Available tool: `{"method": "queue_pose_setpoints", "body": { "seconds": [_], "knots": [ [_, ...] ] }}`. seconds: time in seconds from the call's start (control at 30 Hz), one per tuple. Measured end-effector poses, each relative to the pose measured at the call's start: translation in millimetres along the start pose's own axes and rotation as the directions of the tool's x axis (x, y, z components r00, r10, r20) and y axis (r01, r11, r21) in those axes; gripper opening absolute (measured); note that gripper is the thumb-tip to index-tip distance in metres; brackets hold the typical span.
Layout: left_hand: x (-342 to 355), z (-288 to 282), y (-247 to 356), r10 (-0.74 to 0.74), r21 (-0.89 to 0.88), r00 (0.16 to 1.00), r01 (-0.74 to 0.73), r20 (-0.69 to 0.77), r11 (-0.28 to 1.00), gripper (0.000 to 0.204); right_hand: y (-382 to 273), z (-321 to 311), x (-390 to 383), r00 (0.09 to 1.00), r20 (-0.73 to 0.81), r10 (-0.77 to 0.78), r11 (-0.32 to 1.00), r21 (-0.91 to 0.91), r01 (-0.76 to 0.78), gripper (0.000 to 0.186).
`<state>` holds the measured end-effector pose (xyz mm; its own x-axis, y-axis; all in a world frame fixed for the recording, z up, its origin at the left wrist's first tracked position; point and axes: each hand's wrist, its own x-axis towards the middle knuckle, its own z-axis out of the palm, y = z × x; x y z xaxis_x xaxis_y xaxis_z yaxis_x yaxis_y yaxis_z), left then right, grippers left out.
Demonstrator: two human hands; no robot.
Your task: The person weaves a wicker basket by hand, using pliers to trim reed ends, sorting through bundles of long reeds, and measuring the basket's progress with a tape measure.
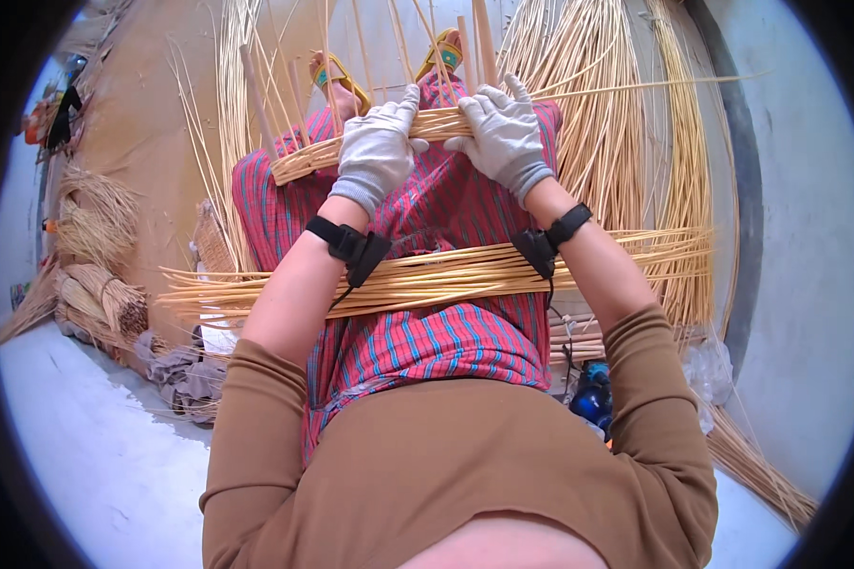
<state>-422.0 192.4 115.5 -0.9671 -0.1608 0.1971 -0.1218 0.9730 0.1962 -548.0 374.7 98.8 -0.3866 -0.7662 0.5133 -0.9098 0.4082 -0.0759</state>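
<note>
In the head view, the left hand and right hand, in pale knitted gloves, are both closed on a narrow, gently curved woven strip of smooth tan rods, its stiff stakes pointing away; it lies over ribbed-looking red checked cloth on the lap, beyond a loose rod bundle. Long straight canes fan across a brown floor beside a pale, smooth wall

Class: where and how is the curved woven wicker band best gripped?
Likely by the near edge of the wicker band, from the person's side: the stakes jut from its far edge, while the near edge shows none.
</note>
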Motion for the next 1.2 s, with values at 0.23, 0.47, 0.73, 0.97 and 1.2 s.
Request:
{"method": "queue_pose_setpoints", "body": {
  "seconds": [0.23,0.47,0.73,0.97,1.2],
  "knots": [
    [-38,3,28,-0.020,-0.391,0.999,0.032,0.035,0.920,0.083,0,-26,-43,0.988,0.152,-0.021,1.000,-0.015,0.024,0.047],
    [-66,-13,11,0.017,-0.498,0.997,0.023,0.075,0.867,0.090,13,-165,-144,0.540,0.787,-0.299,0.114,0.591,-0.799,0.045],
    [-54,-28,22,0.178,-0.005,0.957,-0.182,0.227,0.983,0.089,3,-73,-385,0.088,0.954,0.287,0.636,-0.121,-0.762,0.048],
    [-72,-41,47,0.164,-0.080,0.964,-0.150,0.211,0.985,0.085,-72,33,-461,-0.003,0.957,0.291,0.349,-0.109,-0.931,0.045],
    [-81,-34,50,0.135,0.113,0.961,-0.166,0.242,0.980,0.090,-97,48,-480,0.009,0.918,0.396,0.281,-0.112,-0.953,0.039]
  ]
}}
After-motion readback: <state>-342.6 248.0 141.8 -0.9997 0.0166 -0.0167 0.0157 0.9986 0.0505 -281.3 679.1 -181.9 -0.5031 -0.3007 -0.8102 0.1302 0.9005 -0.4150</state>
